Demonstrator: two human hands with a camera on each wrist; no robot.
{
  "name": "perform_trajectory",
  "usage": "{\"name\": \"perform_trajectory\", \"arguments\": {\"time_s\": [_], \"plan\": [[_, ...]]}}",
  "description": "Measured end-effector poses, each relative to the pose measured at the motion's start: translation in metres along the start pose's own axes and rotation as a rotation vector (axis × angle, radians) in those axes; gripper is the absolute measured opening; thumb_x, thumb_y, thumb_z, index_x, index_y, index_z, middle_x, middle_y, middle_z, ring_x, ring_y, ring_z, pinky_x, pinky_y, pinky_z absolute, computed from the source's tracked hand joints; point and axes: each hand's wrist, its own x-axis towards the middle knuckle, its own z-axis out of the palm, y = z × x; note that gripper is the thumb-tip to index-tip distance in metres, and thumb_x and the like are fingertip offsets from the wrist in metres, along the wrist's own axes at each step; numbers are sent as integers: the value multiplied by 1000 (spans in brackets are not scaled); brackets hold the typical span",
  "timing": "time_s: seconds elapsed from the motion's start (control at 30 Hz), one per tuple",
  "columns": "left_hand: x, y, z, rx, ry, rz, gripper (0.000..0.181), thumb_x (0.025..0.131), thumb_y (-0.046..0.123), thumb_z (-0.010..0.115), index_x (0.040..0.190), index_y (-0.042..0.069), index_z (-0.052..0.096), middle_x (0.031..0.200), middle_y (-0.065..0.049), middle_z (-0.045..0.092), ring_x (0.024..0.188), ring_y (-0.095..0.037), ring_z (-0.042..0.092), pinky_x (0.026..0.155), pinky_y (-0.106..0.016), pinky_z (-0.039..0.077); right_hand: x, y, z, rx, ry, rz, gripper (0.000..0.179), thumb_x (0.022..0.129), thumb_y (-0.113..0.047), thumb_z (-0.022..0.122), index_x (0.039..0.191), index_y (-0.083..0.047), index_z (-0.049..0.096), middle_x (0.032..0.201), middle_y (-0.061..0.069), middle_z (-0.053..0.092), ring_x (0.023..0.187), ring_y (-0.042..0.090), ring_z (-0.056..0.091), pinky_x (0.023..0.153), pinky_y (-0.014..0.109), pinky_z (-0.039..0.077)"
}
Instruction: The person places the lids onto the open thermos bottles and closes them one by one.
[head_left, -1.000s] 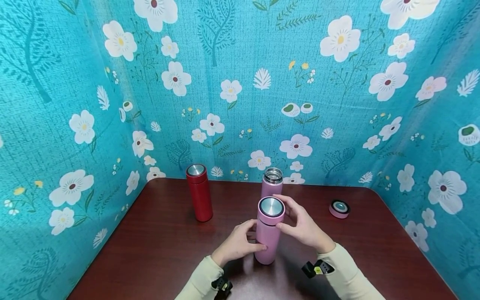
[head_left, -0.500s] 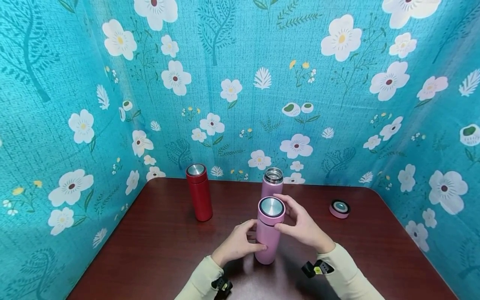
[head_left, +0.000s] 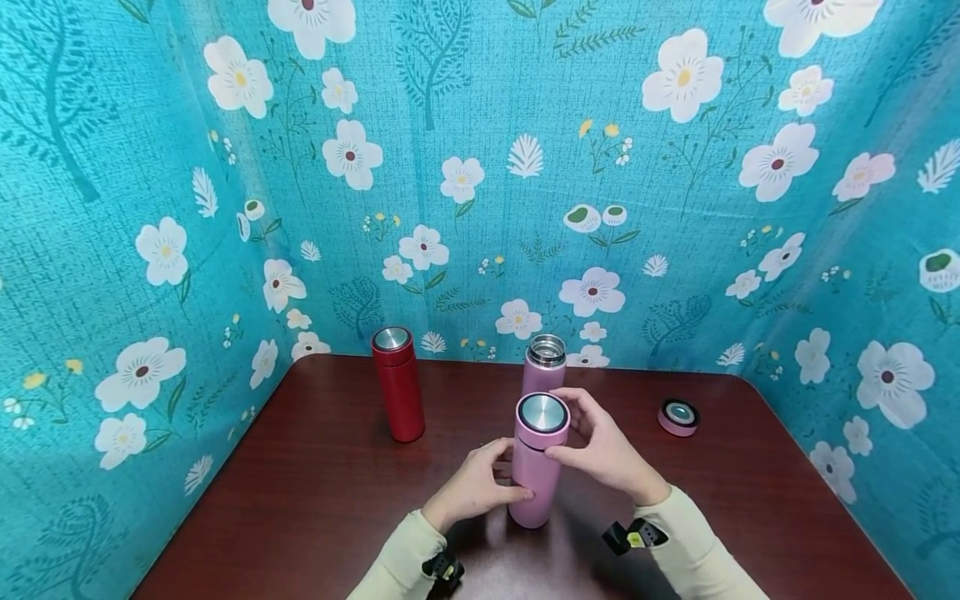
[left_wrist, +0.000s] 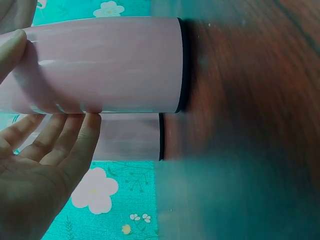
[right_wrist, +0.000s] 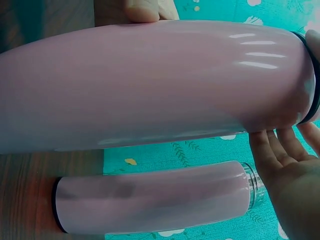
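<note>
A pink thermos [head_left: 534,492] with a steel-topped lid [head_left: 543,417] stands upright on the table in front of me. My left hand [head_left: 472,487] grips its lower body, with the thumb in front and the fingers on the far side. Higher up, my right hand [head_left: 606,450] holds it near the seam under the lid, thumb in front and fingers behind. In the left wrist view the thermos body [left_wrist: 110,65] lies between the left thumb and fingers. Behind it stands a second pink thermos [right_wrist: 155,200] without a lid, its steel neck [head_left: 547,350] bare.
On the left of the dark red wooden table [head_left: 315,500] stands a red thermos [head_left: 400,392] with its lid on. A loose pink lid [head_left: 678,418] lies at the right, its inner side up. Blue floral cloth [head_left: 480,208] hangs around the back and sides.
My right thumb has slid slightly left across the front of the pink thermos near the lid. The left hand and the thermos stay in place.
</note>
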Motion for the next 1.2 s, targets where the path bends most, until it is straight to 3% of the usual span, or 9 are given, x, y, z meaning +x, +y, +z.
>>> {"name": "perform_trajectory", "arguments": {"time_s": [0.23, 0.5, 0.9, 1.2], "plan": [[0, -3, -2, -11, -27, 7, 58, 78, 25, 78, 130, 21, 51, 119, 5, 59, 103, -13, 61, 83, -25, 52, -2, 0, -2, 1, -30, 8, 70, 83, -4, 70, 142, -6, 32, 130, 10, 51, 114, 20, 55, 94, 35, 47], [-1, -6, -4, 5, -50, 3, 58, 81, 27, 75, 133, 22, 49, 123, 5, 57, 107, -18, 59, 85, -29, 51, -3, -2, -6, -25, -93, -83, 67, 87, 0, 60, 146, -4, 29, 138, 13, 46, 119, 20, 52, 93, 32, 47], [1, -4, -4, 17, -38, 37, 57, 82, 30, 74, 133, 19, 50, 121, 3, 59, 105, -14, 60, 87, -31, 51, -2, 0, -3, 27, -50, -30, 70, 82, -2, 70, 140, 1, 31, 129, 11, 51, 114, 23, 56, 95, 35, 47], [0, -4, -2, -18, -27, 1, 57, 81, 25, 76, 131, 19, 51, 120, 3, 59, 104, -14, 61, 83, -25, 52, -4, -4, -5, 2, -82, -85, 67, 88, 2, 58, 146, -3, 26, 137, 17, 45, 119, 18, 51, 93, 32, 47]]}}
